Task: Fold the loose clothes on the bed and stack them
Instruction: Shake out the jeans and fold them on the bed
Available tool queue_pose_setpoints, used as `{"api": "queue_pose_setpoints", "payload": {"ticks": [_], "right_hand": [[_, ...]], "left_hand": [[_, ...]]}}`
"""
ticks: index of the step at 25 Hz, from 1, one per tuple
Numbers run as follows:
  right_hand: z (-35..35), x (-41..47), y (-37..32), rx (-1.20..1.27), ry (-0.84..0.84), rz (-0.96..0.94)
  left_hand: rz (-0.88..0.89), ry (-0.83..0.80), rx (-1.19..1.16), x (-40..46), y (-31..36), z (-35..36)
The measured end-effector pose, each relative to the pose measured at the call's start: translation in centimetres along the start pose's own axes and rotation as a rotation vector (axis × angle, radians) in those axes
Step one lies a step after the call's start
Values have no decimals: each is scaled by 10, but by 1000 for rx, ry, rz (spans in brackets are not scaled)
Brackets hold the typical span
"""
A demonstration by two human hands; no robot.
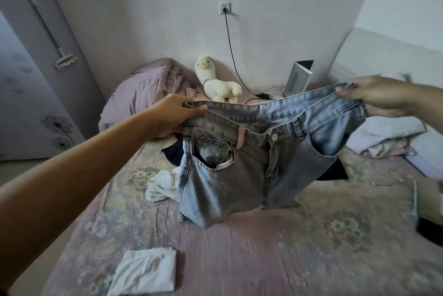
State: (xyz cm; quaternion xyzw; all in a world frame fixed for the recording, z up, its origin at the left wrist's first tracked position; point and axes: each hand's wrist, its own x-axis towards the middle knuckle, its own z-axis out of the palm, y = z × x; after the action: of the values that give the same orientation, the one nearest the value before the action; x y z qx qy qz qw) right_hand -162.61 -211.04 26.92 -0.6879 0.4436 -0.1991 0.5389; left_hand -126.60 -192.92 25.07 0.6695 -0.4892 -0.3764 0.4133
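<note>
A person's left hand (pixel 172 113) pinches one end of the waistband of a pair of light-blue jeans (pixel 251 152), thumb over the front edge and fingers curled behind, while the right hand (pixel 374 96) (blurred at the frame's edge) grips the opposite end the same way. Between them the jeans hang spread above the middle of the bed (pixel 263 247), front facing the wearer of the camera, button undone, lower legs crumpling onto the floral sheet.

Denim of this kind looks heavy and fairly stiff for a garment; it should hold a crease well but will drag and bunch where the legs touch down. The waistband corners seem the surest hold, since the doubled seam there will not stretch or slip.

Behind the jeans lie a rumpled white garment (pixel 160 185) and dark clothing (pixel 175 152), not yet folded. A folded white piece (pixel 146 271) sits near the foot of the bed, probably the start of the stack. Farther back, a plush alpaca (pixel 218 84) leans by the wall beside a pink quilt (pixel 141 94).
</note>
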Motion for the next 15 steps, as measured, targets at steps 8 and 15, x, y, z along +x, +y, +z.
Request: {"api": "queue_pose_setpoints", "payload": {"ticks": [8,15], "right_hand": [[-27,-2,-40,-39,2,2],[25,194,77,-132,20,173]], "left_hand": [[-36,-148,-144,-15,32,1],[-227,37,57,143,-129,22]]}}
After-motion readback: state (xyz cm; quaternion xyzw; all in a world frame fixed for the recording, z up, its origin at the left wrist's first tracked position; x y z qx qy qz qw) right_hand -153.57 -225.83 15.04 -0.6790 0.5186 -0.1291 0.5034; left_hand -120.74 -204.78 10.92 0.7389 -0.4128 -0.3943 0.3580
